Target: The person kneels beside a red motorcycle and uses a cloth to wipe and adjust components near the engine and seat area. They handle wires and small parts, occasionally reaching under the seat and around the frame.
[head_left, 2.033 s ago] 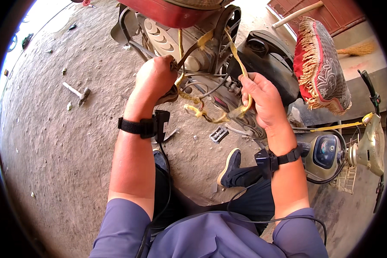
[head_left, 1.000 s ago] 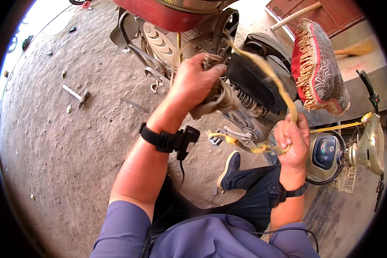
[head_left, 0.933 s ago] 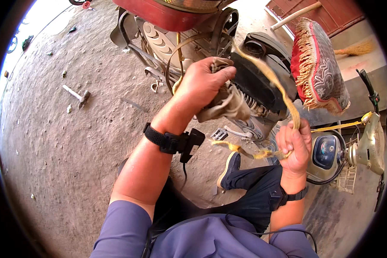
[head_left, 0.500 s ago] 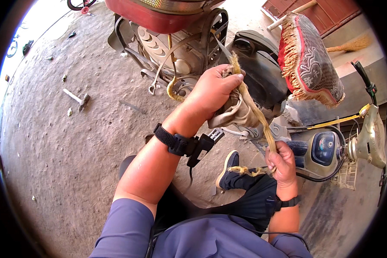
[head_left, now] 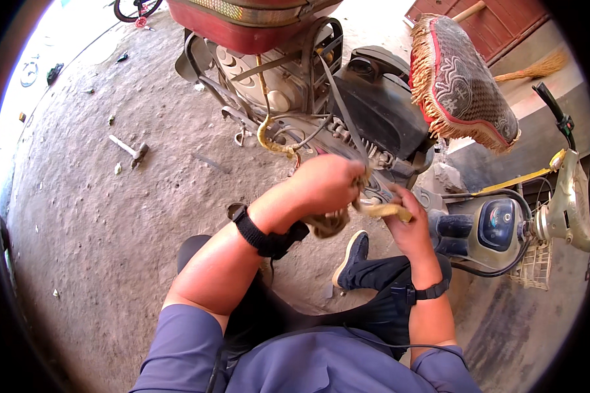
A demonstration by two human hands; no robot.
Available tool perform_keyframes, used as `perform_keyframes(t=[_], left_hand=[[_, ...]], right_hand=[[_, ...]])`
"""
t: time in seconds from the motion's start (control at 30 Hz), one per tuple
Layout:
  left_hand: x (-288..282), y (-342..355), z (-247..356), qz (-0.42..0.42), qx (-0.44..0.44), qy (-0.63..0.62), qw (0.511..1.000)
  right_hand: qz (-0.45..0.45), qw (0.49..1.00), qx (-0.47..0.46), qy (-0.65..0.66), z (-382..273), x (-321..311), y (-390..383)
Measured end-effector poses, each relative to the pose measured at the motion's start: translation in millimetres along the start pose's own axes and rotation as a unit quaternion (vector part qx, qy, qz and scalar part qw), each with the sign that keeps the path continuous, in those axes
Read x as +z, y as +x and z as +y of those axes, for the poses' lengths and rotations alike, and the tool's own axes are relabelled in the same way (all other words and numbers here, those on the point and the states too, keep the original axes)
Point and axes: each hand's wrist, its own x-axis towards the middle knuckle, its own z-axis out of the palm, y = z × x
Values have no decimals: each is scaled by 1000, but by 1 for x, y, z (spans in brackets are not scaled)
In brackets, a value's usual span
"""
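My left hand (head_left: 326, 187) is closed, slightly blurred, around a bunched beige cloth strip (head_left: 328, 224) that hangs below its fingers. From the scooter's metal rack (head_left: 308, 62), a grey strap (head_left: 345, 108) runs down taut to this hand. My right hand (head_left: 410, 219), just right of the left, grips a frayed yellow strap (head_left: 381, 210) between thumb and fingers. A short stretch of that strap spans the two hands. Where the grey and yellow lengths meet is hidden by my left fingers. Behind my hands, the scooter's shock spring (head_left: 373, 154) shows.
A red box (head_left: 242, 33) sits on the rack, with a yellow hooked cord (head_left: 266, 131) below it. The fringed seat (head_left: 465, 82) is tipped up beside a black compartment (head_left: 380, 108). A hammer (head_left: 130, 150) lies on the floor; handlebars (head_left: 564, 196) stand right.
Both hands have come closer together, the left moving down toward me and the right rising slightly. The yellow strap, earlier stretched long between them, is now short, and the grey strap extends down from the rack.
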Motion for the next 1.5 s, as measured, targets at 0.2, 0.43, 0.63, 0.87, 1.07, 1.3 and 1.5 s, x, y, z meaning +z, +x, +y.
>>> perform_keyframes(t=[0.2, 0.43, 0.63, 0.87, 1.07, 1.3, 1.5], left_hand=[[13, -14, 14, -143, 41, -25, 989], [46, -24, 13, -256, 161, -48, 952], [45, -29, 12, -243, 98, -73, 962], [13, -28, 18, -187, 32, -46, 981], [11, -25, 1, -92, -39, 0, 995], [29, -32, 13, -105, -33, -42, 993], [19, -30, 10, -143, -46, 9, 989]], right_hand=[[-36, 987, -144, -56, -20, 5, 11], [-95, 937, -286, -176, -47, 15, 23], [-85, 954, -258, -127, -29, 12, 16], [-72, 985, -141, -61, -6, 15, -2], [-4, 997, -81, -2, 14, 10, 4], [9, 937, 129, 324, -7, 8, 2], [30, 907, 142, 395, -37, 18, 8]])
